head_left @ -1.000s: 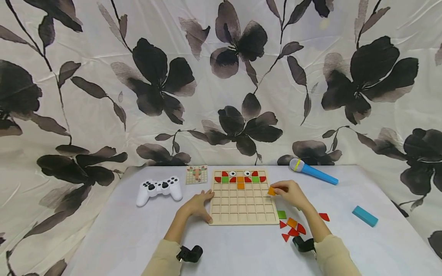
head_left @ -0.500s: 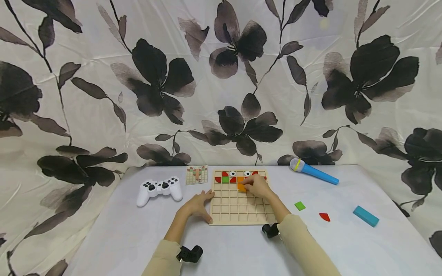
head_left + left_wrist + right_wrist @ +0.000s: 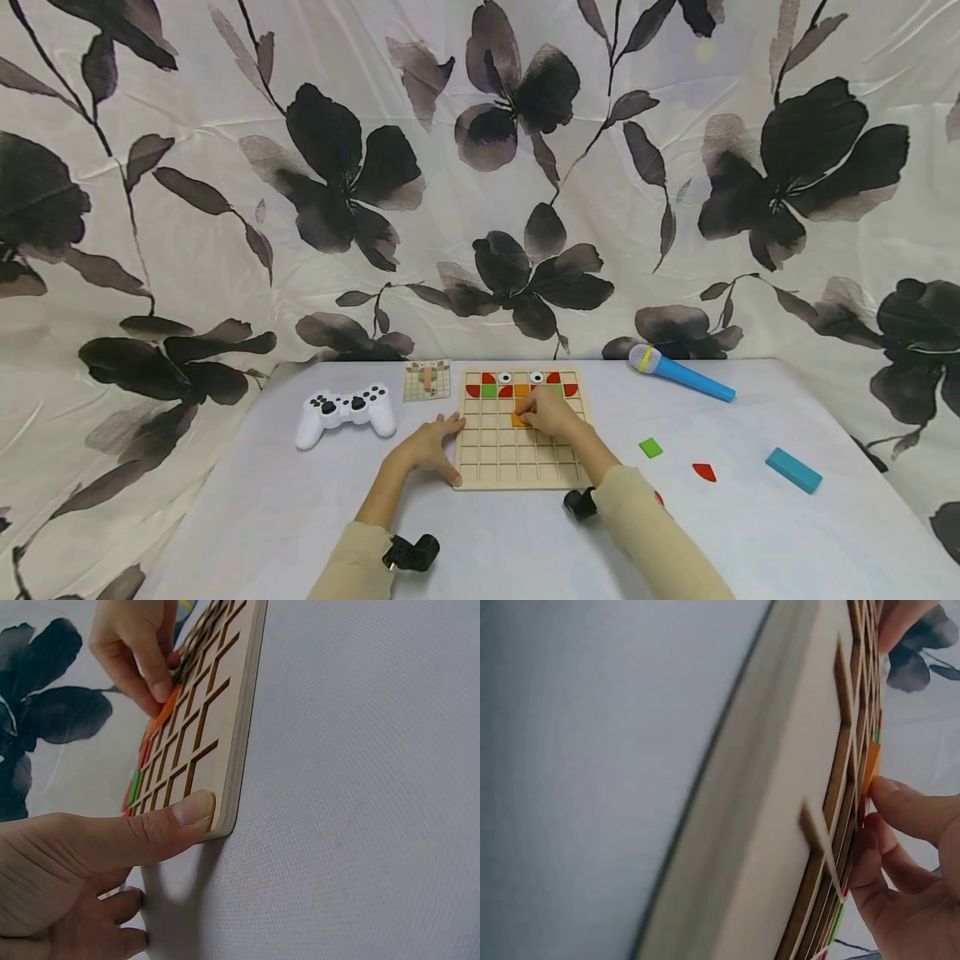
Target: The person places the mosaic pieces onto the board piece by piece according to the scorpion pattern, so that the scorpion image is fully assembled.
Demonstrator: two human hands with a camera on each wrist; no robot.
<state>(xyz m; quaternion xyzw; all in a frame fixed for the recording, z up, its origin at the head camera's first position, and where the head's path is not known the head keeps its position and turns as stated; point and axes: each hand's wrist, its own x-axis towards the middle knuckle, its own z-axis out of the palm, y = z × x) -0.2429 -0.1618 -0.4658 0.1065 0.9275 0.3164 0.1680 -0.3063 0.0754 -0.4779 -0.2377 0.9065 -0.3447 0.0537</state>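
Note:
A wooden grid board (image 3: 495,460) lies flat on the table. Along its back rows sit red, green and orange pieces and two round eye pieces. My right hand (image 3: 553,413) pinches an orange square tile (image 3: 518,420) over the middle column, below the other orange squares. In the right wrist view, this tile (image 3: 871,766) tilts against the grid at the thumb tip; whether it is seated in a cell is unclear. My left hand (image 3: 430,446) rests at the board's left edge with thumb and fingers spread. The left wrist view shows its straight thumb (image 3: 161,829) on the near corner.
A pattern card (image 3: 427,381) and a white game controller (image 3: 347,411) lie left of the board. To the right are a toy microphone (image 3: 686,374), a green square (image 3: 651,448), a red piece (image 3: 704,472) and a blue block (image 3: 793,470). My right sleeve hides other loose pieces.
My right hand has carried the orange tile from the board's right edge to its middle column, then slightly nearer to me. My left hand stays put.

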